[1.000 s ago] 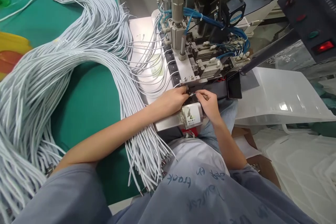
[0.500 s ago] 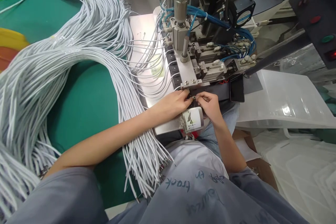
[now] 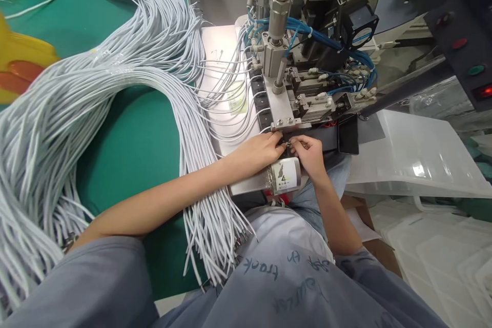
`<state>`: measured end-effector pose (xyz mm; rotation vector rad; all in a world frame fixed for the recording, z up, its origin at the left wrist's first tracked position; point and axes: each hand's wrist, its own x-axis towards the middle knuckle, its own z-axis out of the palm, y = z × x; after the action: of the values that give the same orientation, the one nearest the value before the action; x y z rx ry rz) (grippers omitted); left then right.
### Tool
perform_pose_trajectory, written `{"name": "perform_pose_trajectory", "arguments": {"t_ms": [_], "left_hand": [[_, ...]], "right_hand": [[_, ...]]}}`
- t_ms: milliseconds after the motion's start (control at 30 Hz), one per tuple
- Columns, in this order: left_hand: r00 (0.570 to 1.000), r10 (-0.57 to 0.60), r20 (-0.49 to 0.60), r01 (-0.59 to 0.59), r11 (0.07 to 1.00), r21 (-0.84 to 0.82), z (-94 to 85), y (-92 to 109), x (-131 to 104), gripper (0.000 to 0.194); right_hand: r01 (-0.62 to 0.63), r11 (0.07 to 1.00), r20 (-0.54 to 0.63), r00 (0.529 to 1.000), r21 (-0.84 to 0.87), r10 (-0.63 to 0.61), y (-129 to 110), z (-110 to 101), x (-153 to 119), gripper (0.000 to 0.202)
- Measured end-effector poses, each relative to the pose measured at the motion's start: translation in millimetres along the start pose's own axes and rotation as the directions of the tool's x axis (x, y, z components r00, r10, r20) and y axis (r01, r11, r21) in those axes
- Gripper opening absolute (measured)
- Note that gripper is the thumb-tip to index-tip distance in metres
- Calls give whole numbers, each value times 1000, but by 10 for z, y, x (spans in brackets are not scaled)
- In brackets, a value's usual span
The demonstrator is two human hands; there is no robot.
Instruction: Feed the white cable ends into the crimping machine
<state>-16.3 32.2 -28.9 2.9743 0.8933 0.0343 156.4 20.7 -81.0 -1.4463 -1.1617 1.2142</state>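
Note:
My left hand (image 3: pixel 269 147) lies at the front end of the machine's black fixture (image 3: pixel 265 119), its fingers bent together. What those fingers press on is hidden beneath them. Close beside it, my right hand (image 3: pixel 309 154) pinches a small metal piece (image 3: pixel 288 144) between thumb and forefinger, too small to make out in detail. Several white cables (image 3: pixel 230 136) run from the large bundle (image 3: pixel 165 82) on the left into the fixture. Just below both hands sits a labelled container (image 3: pixel 286 174) with clear wrap on its left side.
The machine's cylinder (image 3: pixel 274 54) and blue air tubes (image 3: pixel 319 33) rise right behind my hands. A dark phone-like slab (image 3: pixel 348 134) lies to the right, near a translucent plastic sheet (image 3: pixel 423 159). At far left, a yellow and orange object (image 3: pixel 23 66) rests on the green table (image 3: pixel 126 138).
The camera view has shifted a little, so the machine and cables appear slightly farther right. Both hands stay together at the fixture's front end, with barely any finger movement.

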Motion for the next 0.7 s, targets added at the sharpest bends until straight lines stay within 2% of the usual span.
{"name": "perform_pose_trajectory", "arguments": {"t_ms": [200, 333, 400, 600, 700], "left_hand": [[1000, -13, -12, 12, 1000, -19, 1, 7, -4, 29], [1000, -27, -9, 26, 999, -22, 33, 15, -11, 31], [999, -40, -9, 40, 999, -18, 11, 36, -17, 32], [981, -170, 98, 165, 985, 52, -176, 142, -61, 21], [970, -223, 100, 218, 974, 56, -201, 163, -87, 21]], "right_hand": [[-33, 999, 3, 999, 27, 32, -34, 14, 14, 15], [-119, 992, 92, 989, 49, 114, -31, 2, 34, 17], [-124, 991, 127, 985, 58, 116, -11, -3, 36, 18], [2, 1000, 156, 988, 4, -2, 93, 10, 74, 24], [82, 993, 74, 994, -90, -76, 83, -7, 74, 22]]}}
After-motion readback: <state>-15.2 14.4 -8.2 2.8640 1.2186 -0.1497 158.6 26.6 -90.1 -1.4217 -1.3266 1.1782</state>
